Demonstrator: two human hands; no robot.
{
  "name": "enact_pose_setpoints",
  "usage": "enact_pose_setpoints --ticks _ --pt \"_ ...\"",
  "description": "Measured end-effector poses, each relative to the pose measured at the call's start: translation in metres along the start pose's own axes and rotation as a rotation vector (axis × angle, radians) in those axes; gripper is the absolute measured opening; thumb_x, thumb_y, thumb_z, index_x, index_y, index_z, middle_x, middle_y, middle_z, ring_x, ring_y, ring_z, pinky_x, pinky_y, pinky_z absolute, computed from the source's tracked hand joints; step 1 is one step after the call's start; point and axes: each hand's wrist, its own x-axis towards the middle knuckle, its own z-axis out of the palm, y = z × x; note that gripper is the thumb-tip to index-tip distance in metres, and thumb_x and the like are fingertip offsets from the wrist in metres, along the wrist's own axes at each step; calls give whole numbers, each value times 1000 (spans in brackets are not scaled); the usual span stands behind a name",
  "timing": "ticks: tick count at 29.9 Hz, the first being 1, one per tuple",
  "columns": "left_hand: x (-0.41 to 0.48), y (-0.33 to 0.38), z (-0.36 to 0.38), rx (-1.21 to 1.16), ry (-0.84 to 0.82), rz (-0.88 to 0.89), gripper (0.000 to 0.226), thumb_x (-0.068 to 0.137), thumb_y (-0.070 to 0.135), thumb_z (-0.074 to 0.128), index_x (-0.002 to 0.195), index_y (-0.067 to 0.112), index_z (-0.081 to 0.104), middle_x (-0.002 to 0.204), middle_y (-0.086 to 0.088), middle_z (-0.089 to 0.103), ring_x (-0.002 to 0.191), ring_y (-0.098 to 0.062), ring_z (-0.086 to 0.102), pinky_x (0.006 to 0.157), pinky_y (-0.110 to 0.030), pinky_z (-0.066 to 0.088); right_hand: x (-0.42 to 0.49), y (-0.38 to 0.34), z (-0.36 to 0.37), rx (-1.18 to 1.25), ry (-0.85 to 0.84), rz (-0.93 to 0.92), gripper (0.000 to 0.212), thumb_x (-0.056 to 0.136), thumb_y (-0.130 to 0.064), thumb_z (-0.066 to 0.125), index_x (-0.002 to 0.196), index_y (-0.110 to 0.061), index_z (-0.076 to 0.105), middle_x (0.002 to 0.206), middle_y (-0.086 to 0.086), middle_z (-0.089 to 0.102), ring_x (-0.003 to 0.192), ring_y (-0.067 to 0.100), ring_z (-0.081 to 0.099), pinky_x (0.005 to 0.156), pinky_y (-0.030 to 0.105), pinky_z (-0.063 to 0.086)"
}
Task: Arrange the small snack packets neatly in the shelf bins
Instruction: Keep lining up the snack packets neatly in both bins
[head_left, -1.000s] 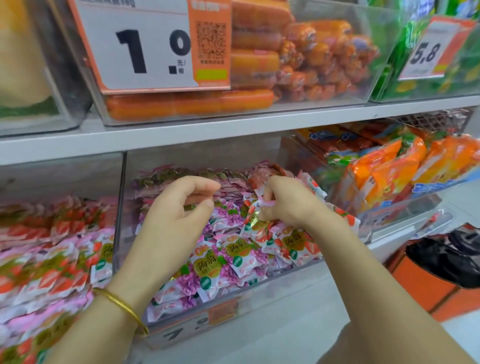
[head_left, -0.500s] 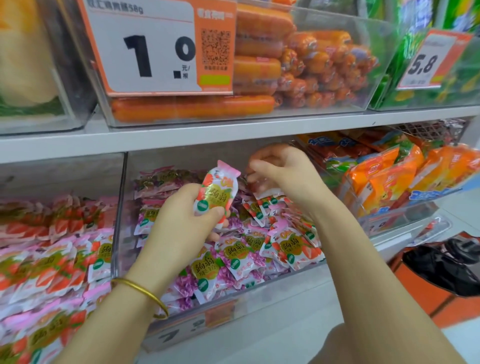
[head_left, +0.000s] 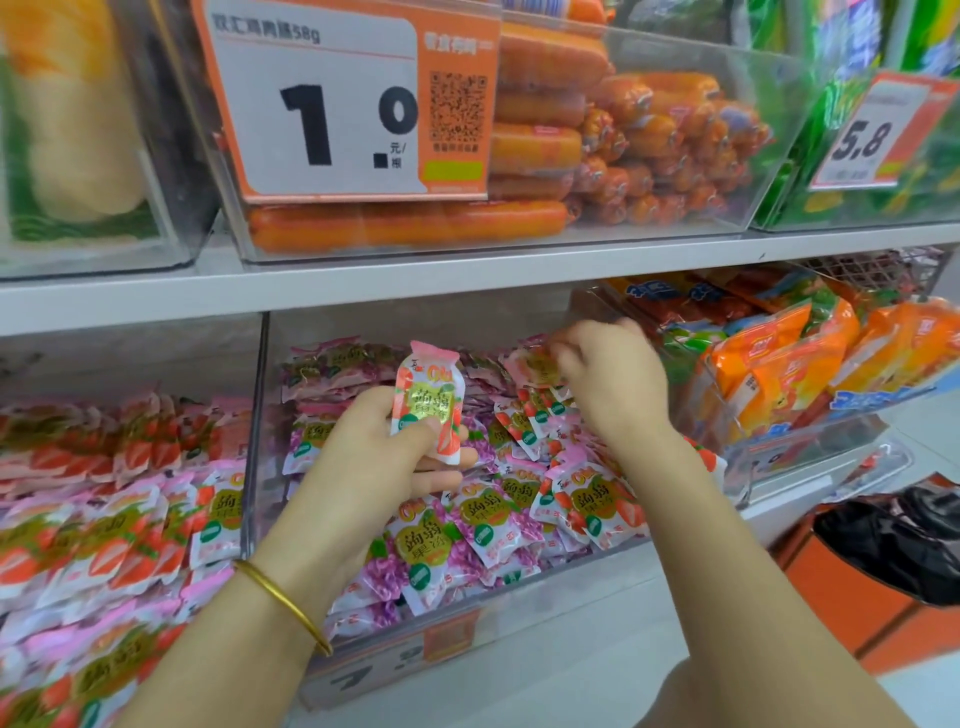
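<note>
- The left hand (head_left: 374, 462) is clamped on one strawberry packet (head_left: 428, 402), thumb across its front. It holds the packet upright, lifted just above the stock.
- A gold bangle (head_left: 283, 597) sits on that wrist.
- The right hand (head_left: 613, 384) reaches to the back right of the same bin with its fingers curled down among the rear packets. It is motion-blurred, so I cannot tell whether it grips one or only nudges them.
- Both hands work over the clear middle bin (head_left: 254, 415), well apart from each other.
- The loose packets (head_left: 467, 525) in it are a jumble: purple ones mostly left and front, red strawberry ones toward the right, many tilted or overlapping.
- The left bin (head_left: 104, 493), just beside it, holds strawberry packets in rough rows.
- Step in hand, as I judge it: picking out and straightening packets, with much of the bin still untidy.
- The next move probably calls for setting the lifted packet down face-up among its own kind, aligned with its neighbours. The other hand would clear or hold a gap for it.
- Overhead, the shelf (head_left: 467, 275) carries a bin of sausages (head_left: 623, 145) behind a price card (head_left: 332, 109).
</note>
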Motion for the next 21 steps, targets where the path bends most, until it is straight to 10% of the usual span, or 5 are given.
enact_pose_setpoints --ticks 3,15,21 --pt "0 2 1 -78 -18 -43 14 96 2 44 104 6 54 98 -16 69 80 -19 72 66 -27 59 -10 -2 -18 400 112 164 20 93 -18 51 97 -13 69 93 5 68 90 22 60 73 28 47" --pt "-2 -1 2 -142 43 29 23 94 11 51 115 4 47 112 -16 62 94 -18 70 86 -38 54 -33 -49 -23 1494 -325 587 17 95 -1 46 81 -3 56 73 12 64 58 17 65 52 26 56" --pt "0 0 2 -143 59 129 35 89 18 62 119 4 52 114 -9 66 99 -19 68 90 -38 53 -42 -62 -12 1326 -288 550 12 91 -9 57 79 -9 57 63 7 57 51 12 49 45 21 41"
